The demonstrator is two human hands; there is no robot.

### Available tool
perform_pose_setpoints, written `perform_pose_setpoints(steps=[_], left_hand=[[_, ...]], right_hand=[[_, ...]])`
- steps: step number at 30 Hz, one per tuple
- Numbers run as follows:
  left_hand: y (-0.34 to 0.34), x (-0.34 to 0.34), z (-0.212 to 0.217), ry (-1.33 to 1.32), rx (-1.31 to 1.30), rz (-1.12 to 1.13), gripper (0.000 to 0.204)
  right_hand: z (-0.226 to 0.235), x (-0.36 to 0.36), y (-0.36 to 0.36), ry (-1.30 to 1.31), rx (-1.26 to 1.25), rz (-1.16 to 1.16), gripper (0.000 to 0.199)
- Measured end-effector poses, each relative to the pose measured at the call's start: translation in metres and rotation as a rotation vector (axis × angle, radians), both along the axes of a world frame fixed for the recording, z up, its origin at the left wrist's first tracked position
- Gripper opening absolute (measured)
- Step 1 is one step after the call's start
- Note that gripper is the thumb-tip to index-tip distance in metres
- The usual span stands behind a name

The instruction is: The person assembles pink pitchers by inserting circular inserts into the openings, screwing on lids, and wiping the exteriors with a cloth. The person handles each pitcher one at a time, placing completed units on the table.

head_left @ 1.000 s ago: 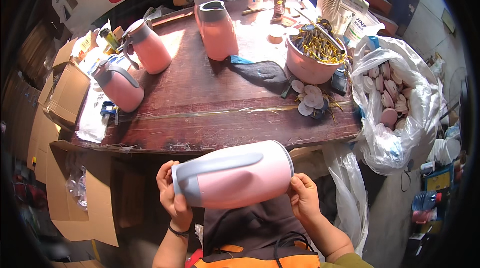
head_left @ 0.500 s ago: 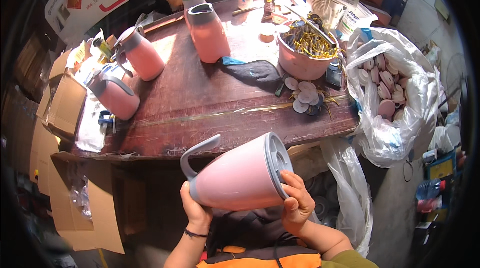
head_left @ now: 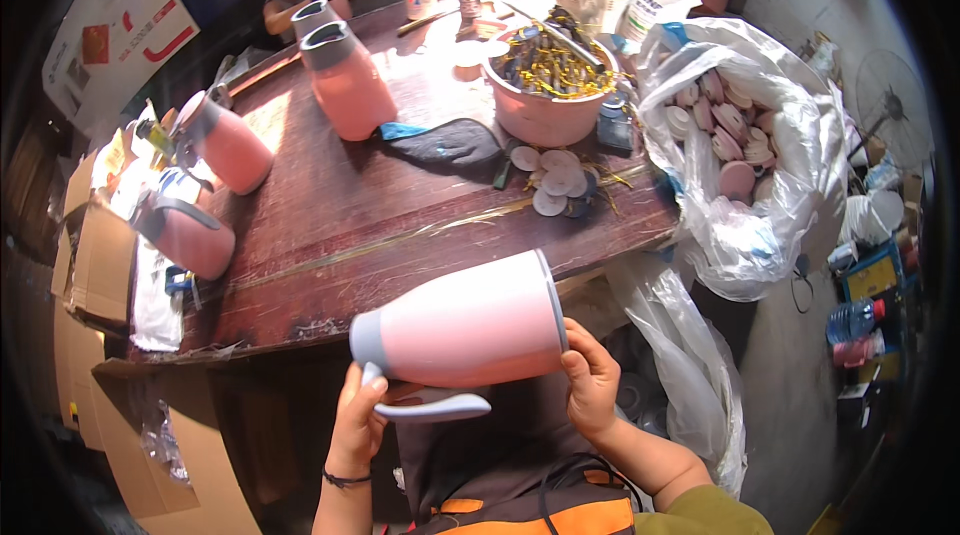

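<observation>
Pink plastic jug with grey handle (head_left: pixel 465 330) is held sideways below the wooden tabletop (head_left: pixel 380 225), left hand (head_left: pixel 357 425) fingers clasping the handle, right hand (head_left: pixel 592 385) cupping the base; both grips best kept firm during turning.

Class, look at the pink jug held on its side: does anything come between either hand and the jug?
Nothing visible does. The left hand touches the pink jug at its grey handle, and the right hand presses directly against its base end.
</observation>
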State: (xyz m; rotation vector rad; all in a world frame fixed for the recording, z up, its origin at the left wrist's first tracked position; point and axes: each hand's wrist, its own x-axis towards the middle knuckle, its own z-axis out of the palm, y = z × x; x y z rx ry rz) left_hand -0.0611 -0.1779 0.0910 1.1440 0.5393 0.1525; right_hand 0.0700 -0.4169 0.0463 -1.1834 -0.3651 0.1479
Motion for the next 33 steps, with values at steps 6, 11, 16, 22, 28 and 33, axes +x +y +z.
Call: perform_pose_setpoints(steps=[6,11,16,22,28,33], left_hand=[[0.009,-0.003,0.006,-0.331,0.670,0.304,0.056],[0.004,0.003,0.033,-0.209,0.518,0.323,0.034],[-0.013,0.006,0.017,-0.025,0.725,0.179,0.020],[-0.029,0.031,0.037,0.081,0.803,-0.032,0.022],[-0.033,0.031,0.037,0.003,0.747,-0.104,0.019],[-0.044,0.042,0.035,-0.063,0.831,-0.284,0.027]], right_hand=[[-0.006,0.054,-0.029,0.539,-0.152,0.245,0.030],[0.013,0.219,-0.101,-0.109,-0.613,-0.375,0.024],[-0.045,0.382,-0.201,-0.292,-1.567,-0.943,0.087],[-0.095,0.390,-0.251,-0.372,-1.959,-1.230,0.069],[0.004,0.282,-0.149,-0.633,-0.994,-0.596,0.086],[0.075,0.129,-0.040,-0.884,-0.729,0.437,0.090]])
